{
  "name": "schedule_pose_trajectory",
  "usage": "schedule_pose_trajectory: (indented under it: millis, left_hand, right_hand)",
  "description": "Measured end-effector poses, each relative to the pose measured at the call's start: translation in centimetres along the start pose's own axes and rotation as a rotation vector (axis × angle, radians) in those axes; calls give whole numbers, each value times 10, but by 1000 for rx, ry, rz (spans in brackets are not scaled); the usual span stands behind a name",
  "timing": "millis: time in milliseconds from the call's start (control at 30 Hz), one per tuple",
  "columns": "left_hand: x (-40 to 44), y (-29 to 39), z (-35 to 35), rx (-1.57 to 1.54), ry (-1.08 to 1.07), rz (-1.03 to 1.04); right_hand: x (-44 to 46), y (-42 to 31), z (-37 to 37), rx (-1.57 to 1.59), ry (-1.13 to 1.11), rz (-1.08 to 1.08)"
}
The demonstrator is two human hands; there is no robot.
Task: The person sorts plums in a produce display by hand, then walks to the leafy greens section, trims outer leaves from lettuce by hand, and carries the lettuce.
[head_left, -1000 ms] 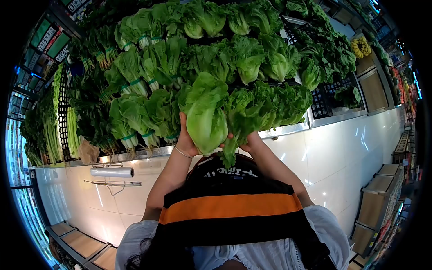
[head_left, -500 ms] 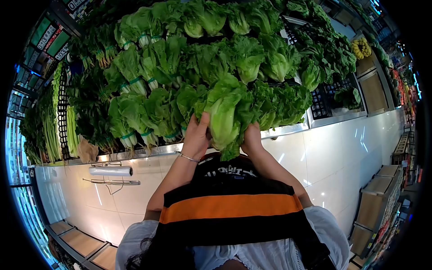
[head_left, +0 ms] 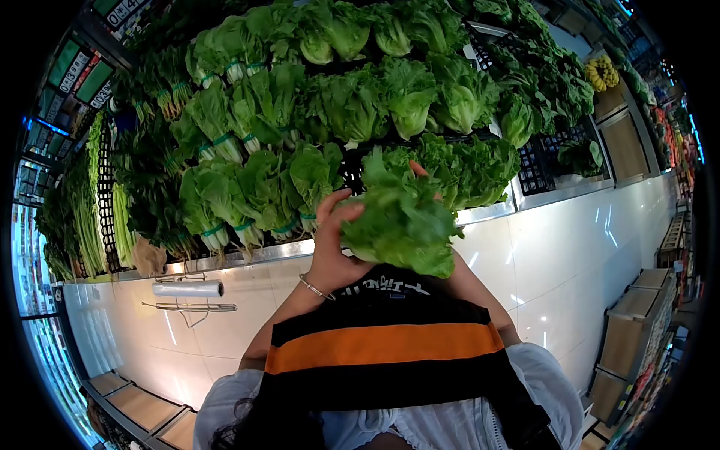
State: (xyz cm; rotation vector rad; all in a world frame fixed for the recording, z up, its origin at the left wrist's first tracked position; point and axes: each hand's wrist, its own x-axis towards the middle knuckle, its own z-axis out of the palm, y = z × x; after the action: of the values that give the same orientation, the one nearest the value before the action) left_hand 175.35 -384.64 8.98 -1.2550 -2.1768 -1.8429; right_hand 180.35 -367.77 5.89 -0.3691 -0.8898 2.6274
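A loose, leafy head of lettuce (head_left: 401, 221) is held up in front of the apron, tilted and a little blurred. My left hand (head_left: 335, 236) curls around its left side, thumb and fingers bent against the leaves. Behind the leaves on the far side is my right hand (head_left: 420, 171); only some fingertips and the wrist side show, and it grips the same head. Just beyond, leafy lettuce (head_left: 480, 169) lies in the front row of the display, to the right of a gap showing black crate mesh (head_left: 351, 169).
Tied bunches of leafy greens (head_left: 247, 187) fill the front left, with celery (head_left: 121, 217) farther left. More lettuce heads (head_left: 411, 97) stand behind. A metal ledge (head_left: 285, 250) edges the display. Below hang a plastic bag roll (head_left: 187, 288) and wire rack. Price signs (head_left: 73, 71) stand at upper left.
The lettuce has turned over between my hands, its pale stem side no longer facing me. It has shifted slightly right and down, exposing the crate gap behind. My left hand's fingers have spread and re-curled.
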Motion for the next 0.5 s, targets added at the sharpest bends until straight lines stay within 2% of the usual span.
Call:
schedule_pose_trajectory:
  millis: [33, 133, 200, 300, 367, 400, 433, 467, 500]
  left_hand:
    - [0, -1, 0, 0, -1, -1]
    - [0, -2, 1, 178, -45, 232]
    - [1, 1, 0, 211, -48, 238]
    - [-3, -6, 3, 249, -35, 249]
    - [-4, -7, 6, 256, -20, 253]
    - [-3, -5, 8, 149, 8, 179]
    - [-2, -4, 8, 41, 35, 105]
    - [-3, -1, 6, 41, 35, 105]
    - [-6, 2, 3, -121, 1, -107]
  right_hand:
    - [0, -1, 1, 1, 2, 0]
    - [-3, -9, 10, 79, -34, 125]
    - [-4, -11, 15, 243, -157, 197]
    - [0, -14, 8, -200, -349, 7]
    - [-3, -13, 15, -506, -241, 64]
    - [6, 7, 4, -72, -245, 125]
    - [2, 9, 0, -72, -245, 125]
    - [-8, 0, 19, -143, -249, -5]
    - [-6, 0, 12, -193, -266, -59]
